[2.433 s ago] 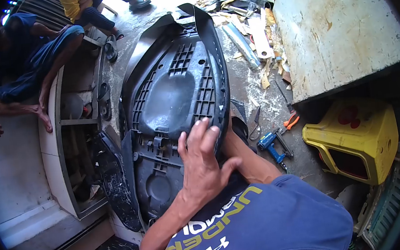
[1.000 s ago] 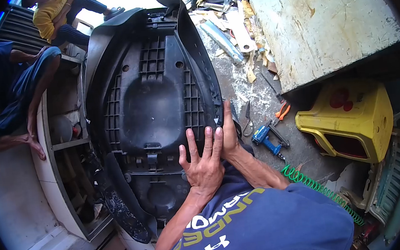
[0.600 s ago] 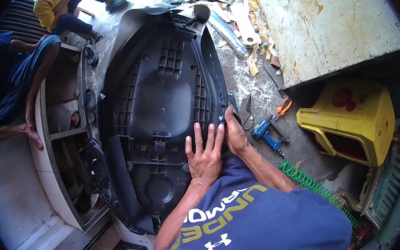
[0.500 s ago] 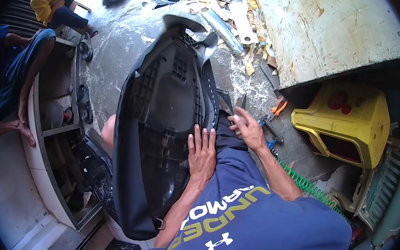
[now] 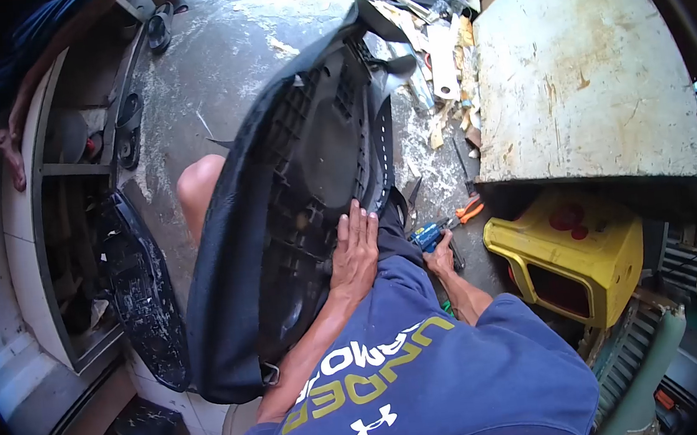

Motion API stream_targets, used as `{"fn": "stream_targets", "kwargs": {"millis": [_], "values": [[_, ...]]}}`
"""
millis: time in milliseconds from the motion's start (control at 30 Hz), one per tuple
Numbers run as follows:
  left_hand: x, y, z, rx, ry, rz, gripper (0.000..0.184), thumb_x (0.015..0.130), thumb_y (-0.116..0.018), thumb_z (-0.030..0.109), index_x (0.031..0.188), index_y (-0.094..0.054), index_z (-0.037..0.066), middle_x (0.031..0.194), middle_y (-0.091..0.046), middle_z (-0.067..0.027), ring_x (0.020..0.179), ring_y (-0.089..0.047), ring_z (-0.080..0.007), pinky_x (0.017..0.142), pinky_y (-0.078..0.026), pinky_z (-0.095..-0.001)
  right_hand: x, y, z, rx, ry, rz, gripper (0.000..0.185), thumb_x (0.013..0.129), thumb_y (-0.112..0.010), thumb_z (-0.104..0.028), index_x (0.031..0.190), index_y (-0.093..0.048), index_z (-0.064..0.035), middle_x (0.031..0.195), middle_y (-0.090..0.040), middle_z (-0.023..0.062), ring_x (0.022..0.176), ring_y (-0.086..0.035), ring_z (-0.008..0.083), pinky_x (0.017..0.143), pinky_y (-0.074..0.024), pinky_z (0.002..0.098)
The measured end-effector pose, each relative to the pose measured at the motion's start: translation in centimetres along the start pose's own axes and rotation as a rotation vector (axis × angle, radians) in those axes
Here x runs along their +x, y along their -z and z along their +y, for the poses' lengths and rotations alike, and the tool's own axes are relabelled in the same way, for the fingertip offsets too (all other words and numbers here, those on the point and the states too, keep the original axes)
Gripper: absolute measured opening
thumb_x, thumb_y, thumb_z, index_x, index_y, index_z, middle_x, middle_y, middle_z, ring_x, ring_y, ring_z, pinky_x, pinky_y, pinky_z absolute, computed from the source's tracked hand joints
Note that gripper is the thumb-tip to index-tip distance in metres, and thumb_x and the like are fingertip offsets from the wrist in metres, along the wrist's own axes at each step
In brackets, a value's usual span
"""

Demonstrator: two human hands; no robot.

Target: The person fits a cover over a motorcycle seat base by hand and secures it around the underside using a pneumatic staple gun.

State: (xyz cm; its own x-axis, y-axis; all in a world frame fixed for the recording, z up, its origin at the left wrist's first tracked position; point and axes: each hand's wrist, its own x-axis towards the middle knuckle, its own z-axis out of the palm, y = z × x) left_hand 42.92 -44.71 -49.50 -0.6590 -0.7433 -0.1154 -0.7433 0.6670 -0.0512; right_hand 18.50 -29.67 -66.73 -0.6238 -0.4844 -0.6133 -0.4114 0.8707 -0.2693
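Note:
A motorcycle seat (image 5: 318, 162) leans across my lap, its black plastic underside facing me and its dark cover hanging loose along the edges. My left hand (image 5: 355, 254) lies flat on the near right side of the underside, fingers stretched out. Beside my right thigh, my right hand (image 5: 443, 257) is closed around a blue staple gun (image 5: 426, 236) low by the floor; part of the tool is hidden by the hand. A bit of green hose (image 5: 447, 309) shows below that forearm. Orange-handled pliers (image 5: 470, 209) lie just beyond the staple gun.
Scraps (image 5: 441, 49) are heaped on the floor ahead. A worn pale box-like surface (image 5: 586, 69) and a yellow plastic housing (image 5: 574, 254) stand at right. Another black seat base (image 5: 142, 292) leans against the shelf at left. Someone's bare foot (image 5: 14, 157) rests on the shelf edge.
My right hand has gone down from beside the seat to the floor and taken hold of the staple gun. My left hand stays on the seat. The view has shifted.

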Motion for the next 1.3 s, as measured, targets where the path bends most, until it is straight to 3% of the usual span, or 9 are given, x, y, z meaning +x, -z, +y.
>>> {"fn": "stream_targets", "kwargs": {"millis": [133,200,267,367,667,1033,1133,1200,1300], "values": [[-0.2,-0.4,-0.2,0.017,-0.020,-0.007,0.051,0.098,-0.043,0.020,0.147,-0.050,0.007,0.154,-0.047,-0.0122,0.152,-0.027,-0.0308,0.125,-0.010,-0.0474,-1.3,3.3,-3.8,0.071,0.075,0.017,0.076,0.078,-0.071,-0.024,0.141,-0.032,-0.0116,0.110,-0.065,0.0332,0.105,-0.066,0.0485,0.092,-0.0499,0.0511],[-0.6,-0.2,-0.1,0.003,-0.018,0.002,0.051,0.098,-0.042,0.021,0.147,-0.051,0.007,0.153,-0.048,-0.0124,0.152,-0.027,-0.0309,0.125,-0.010,-0.0478,-2.8,7.1,-7.2,0.107,0.130,0.153,0.040,0.079,-0.071,-0.030,0.101,-0.068,0.0034,0.083,-0.072,0.0205,0.085,-0.072,0.0352,0.079,-0.0535,0.0461],[-0.2,0.2,-0.4,0.043,-0.008,0.003,0.051,0.098,-0.042,0.021,0.146,-0.051,0.007,0.152,-0.049,-0.0124,0.152,-0.027,-0.0309,0.125,-0.010,-0.0479,-7.1,12.2,-13.1,0.262,0.120,0.037,0.039,0.078,-0.074,-0.030,0.097,-0.073,0.0044,0.089,-0.075,0.0214,0.088,-0.075,0.0321,0.078,-0.0553,0.0427],[-0.1,-0.2,-0.4,0.008,-0.011,0.030,0.051,0.098,-0.042,0.021,0.145,-0.051,0.005,0.152,-0.049,-0.0164,0.152,-0.028,-0.0320,0.125,-0.009,-0.0477,-10.2,14.6,-17.3,0.191,0.473,0.007,0.038,0.077,-0.076,-0.025,0.105,-0.074,0.0014,0.089,-0.076,0.0186,0.088,-0.076,0.0278,0.079,-0.0564,0.0393],[-0.1,0.1,-0.4,0.030,-0.002,0.004,0.052,0.097,-0.042,0.020,0.146,-0.051,0.004,0.152,-0.049,-0.0137,0.152,-0.028,-0.0317,0.125,-0.009,-0.0479,-9.8,13.7,-18.8,0.057,0.725,0.010,0.029,0.078,-0.077,-0.024,0.095,-0.076,-0.0003,0.077,-0.073,0.0211,0.079,-0.075,0.0351,0.070,-0.0583,0.0427],[0.0,0.0,-0.6,0.013,-0.014,0.019,0.051,0.097,-0.042,0.019,0.144,-0.052,0.002,0.151,-0.050,-0.0144,0.151,-0.029,-0.0315,0.125,-0.011,-0.0460,-7.9,13.9,-21.1,-0.193,0.636,-0.104,0.035,0.080,-0.074,-0.032,0.094,-0.075,0.0000,0.082,-0.070,0.0284,0.088,-0.071,0.0435,0.077,-0.0565,0.0484],[0.0,-0.1,-0.6,0.051,-0.023,0.010,0.051,0.097,-0.042,0.019,0.144,-0.052,0.001,0.151,-0.050,-0.0146,0.152,-0.029,-0.0316,0.125,-0.011,-0.0456,-8.9,14.8,-24.1,-0.353,0.542,-0.177,0.032,0.087,-0.072,-0.028,0.110,-0.074,-0.0060,0.096,-0.074,0.0214,0.093,-0.073,0.0368,0.079,-0.0565,0.0430],[-0.2,-0.1,-0.5,0.077,-0.022,0.021,0.051,0.097,-0.042,0.018,0.143,-0.053,0.001,0.151,-0.050,-0.0147,0.152,-0.028,-0.0314,0.125,-0.010,-0.0458,-10.6,15.5,-26.3,-0.258,0.505,-0.167,0.040,0.084,-0.072,-0.037,0.094,-0.074,0.0013,0.088,-0.069,0.0315,0.095,-0.067,0.0468,0.081,-0.0549,0.0509],[0.1,-0.1,-0.5,0.015,-0.025,0.033,0.050,0.096,-0.043,0.018,0.142,-0.053,-0.001,0.150,-0.051,-0.0148,0.151,-0.029,-0.0313,0.125,-0.011,-0.0456,-10.8,16.6,-26.8,-0.289,0.484,-0.173,0.043,0.085,-0.073,-0.040,0.096,-0.074,0.0011,0.088,-0.070,0.0305,0.095,-0.068,0.0453,0.081,-0.0548,0.0493]]}}
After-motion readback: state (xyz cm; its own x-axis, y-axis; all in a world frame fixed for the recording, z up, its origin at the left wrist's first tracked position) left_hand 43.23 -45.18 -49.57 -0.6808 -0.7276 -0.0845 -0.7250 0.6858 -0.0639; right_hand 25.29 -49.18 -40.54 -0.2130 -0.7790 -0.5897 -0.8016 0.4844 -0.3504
